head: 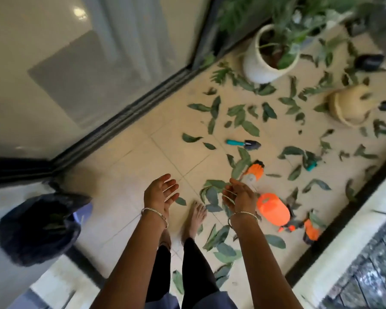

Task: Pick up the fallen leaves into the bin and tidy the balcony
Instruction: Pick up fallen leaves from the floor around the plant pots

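Several green fallen leaves point(251, 128) lie scattered over the beige tiled balcony floor point(143, 166), thickest on the right and around my bare feet. At the lower left stands the bin point(40, 226), lined with a dark bag, with some leaves inside. Both my hands hang in front of me above the floor, palms facing each other. My left hand point(161, 192) is held open with relaxed fingers and holds nothing. My right hand point(241, 195) is also relaxed and empty, fingers slightly bent, over a cluster of leaves point(212, 192).
A white pot with a green plant point(265, 61) stands at the back. A tipped beige watering can point(350, 105), a teal-handled trowel point(243, 143), orange gloves point(254, 170), an orange sprayer point(273, 210) and a small teal tool point(311, 165) lie among the leaves. Glass door track on the left, low wall on the right.
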